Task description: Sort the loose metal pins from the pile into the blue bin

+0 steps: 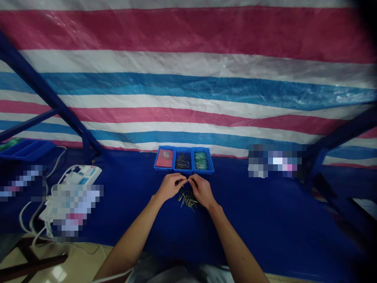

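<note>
My left hand [171, 186] and my right hand [202, 189] meet fingertip to fingertip in front of the blue bins. Both are closed in a pinch; whatever sits between the fingers is too small to make out. Just below them, a loose pile of thin metal screws or nails [188, 199] lies on the blue table surface [182, 232]. Beyond my hands stand three joined blue bins. A flat pink-red piece [164, 159] fills the left bin, dark screw-like pieces [183, 161] the middle one, and small green and whitish pieces [201, 160] the right one.
A white power strip [85, 175] with cables lies at the left, beside blurred-out items. Another blue tray [26, 149] stands at the far left. Blue metal frame posts [59, 104] rise on both sides, and a striped plastic sheet [188, 78] hangs behind the table.
</note>
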Demonstrator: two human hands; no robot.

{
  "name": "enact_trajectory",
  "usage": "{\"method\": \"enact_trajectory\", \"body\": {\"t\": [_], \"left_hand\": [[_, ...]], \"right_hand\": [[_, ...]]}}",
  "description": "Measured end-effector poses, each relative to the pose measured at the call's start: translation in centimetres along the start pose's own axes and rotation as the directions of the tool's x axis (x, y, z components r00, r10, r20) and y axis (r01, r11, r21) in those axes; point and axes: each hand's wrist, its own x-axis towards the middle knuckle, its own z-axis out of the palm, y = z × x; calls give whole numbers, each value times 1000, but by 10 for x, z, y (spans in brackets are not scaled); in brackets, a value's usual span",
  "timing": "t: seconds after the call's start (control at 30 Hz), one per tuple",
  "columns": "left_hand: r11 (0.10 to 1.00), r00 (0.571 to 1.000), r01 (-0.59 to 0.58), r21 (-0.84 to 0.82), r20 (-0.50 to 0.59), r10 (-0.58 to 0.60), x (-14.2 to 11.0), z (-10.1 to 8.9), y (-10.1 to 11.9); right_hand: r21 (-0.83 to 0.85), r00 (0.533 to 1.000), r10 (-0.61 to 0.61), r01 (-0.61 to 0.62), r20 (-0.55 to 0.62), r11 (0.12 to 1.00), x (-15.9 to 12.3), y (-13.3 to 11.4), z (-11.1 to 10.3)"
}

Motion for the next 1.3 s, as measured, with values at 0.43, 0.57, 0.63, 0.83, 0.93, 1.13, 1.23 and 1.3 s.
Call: {"method": "enact_trajectory", "body": {"t": [0.43,0.57,0.63,0.83,0.93,1.13,1.23,1.3], "left_hand": [[1000,1000,-9,-9,1,9,0,0,1],[1000,1000,12,-20,-24,-12,1,-1,2],[999,999,22,-24,-29,-23,1,-1,2],[1000,1000,23,-15,-18,-24,1,-1,1],[1000,1000,16,-16,-12,-16,1,-1,1],[1000,1000,6,-8,-12,-6,0,0,0],[1000,1000,5,-12,-16,-5,0,0,0],[1000,1000,2,-17,-16,-3,0,0,0]], "right_hand": [[-84,1000,28,-28,-10,996,-2,4,2],[33,999,13,-12,-49,999,-2,4,2],[68,998,-7,11,-65,998,-2,4,2],[81,998,-13,18,-59,997,-1,3,1],[64,998,-5,8,-55,998,-1,3,1],[14,999,-2,3,-41,1000,-2,1,-1],[-8,1000,-7,6,-29,1000,-2,1,0],[-25,1000,-7,7,-19,1000,-2,1,0]]}}
